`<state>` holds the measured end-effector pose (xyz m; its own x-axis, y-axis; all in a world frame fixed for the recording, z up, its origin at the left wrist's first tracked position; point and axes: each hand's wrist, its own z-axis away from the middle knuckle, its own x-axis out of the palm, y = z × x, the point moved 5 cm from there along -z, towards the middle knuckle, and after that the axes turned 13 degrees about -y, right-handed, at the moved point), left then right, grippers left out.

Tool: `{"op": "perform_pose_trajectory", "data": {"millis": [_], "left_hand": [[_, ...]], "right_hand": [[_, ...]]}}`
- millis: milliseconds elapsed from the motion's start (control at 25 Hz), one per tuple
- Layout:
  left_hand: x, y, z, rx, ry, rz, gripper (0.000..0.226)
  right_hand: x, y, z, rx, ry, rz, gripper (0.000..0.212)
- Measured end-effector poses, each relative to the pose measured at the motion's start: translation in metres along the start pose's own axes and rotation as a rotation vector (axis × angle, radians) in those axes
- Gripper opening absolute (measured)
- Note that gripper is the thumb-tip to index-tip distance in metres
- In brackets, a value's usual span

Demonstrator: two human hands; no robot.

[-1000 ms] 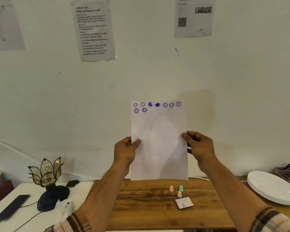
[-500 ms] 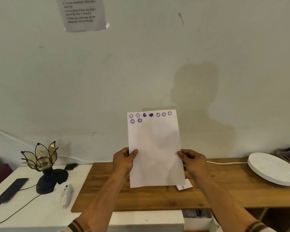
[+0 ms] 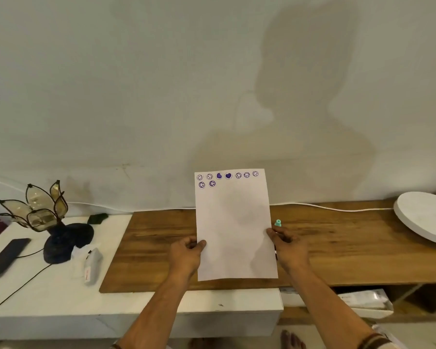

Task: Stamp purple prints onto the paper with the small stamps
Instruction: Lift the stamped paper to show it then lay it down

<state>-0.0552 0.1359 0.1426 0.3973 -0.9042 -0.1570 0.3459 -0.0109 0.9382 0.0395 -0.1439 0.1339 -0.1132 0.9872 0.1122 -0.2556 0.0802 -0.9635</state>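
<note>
I hold a white sheet of paper (image 3: 234,222) upright above the wooden board (image 3: 337,243). Several purple prints (image 3: 227,176), smileys and hearts, run along its top edge, with two more beneath at the left. My left hand (image 3: 186,255) pinches the paper's left edge and my right hand (image 3: 290,245) pinches its right edge. A small teal stamp (image 3: 277,222) stands on the board just past the paper's right edge, above my right hand. The other stamps and the ink pad are hidden behind the paper.
A white round disc (image 3: 423,217) lies at the board's right end, with a white cable (image 3: 332,209) along the wall. On the white table to the left stand a glass flower lamp (image 3: 45,217), a dark phone (image 3: 6,255) and a small white device (image 3: 92,265).
The view has tilted down and the paper has come lower, toward the board. Both hands keep their hold on its edges. The ink pad is now hidden behind it.
</note>
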Motion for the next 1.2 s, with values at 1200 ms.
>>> {"op": "perform_pose_trajectory", "data": {"millis": [1200], "left_hand": [[0.032,-0.136,-0.085,0.057,0.096,-0.732,0.032]], "right_hand": [[0.025,0.144,-0.077,0.036,-0.066,1.236,0.039]]}}
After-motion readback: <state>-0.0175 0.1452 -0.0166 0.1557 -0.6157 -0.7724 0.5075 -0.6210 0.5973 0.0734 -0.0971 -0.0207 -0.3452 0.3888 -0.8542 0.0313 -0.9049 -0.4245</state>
